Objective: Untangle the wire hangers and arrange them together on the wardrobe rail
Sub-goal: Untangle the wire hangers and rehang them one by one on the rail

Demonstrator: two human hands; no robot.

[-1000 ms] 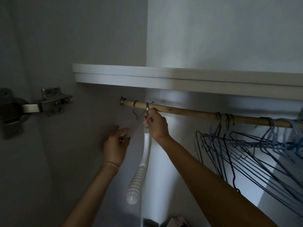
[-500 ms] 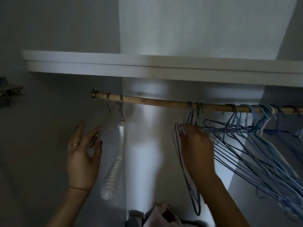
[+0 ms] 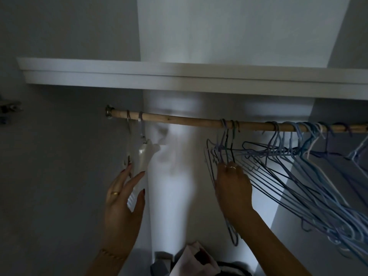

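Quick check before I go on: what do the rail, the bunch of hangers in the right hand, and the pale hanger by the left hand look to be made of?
Rail: looks like bare wood, tan and matt with faint knots.
Wire hangers: thin bent wire, seemingly with a blue or lilac coating.
Pale hanger: probably moulded plastic, whitish and glossy, with a metal hook.

dim, bluish light; a brighter patch falls on the pale back wall (image 3: pixel 169 186), the grey left side wall (image 3: pixel 59 176) lies in shadow, and edges look soft and bent.
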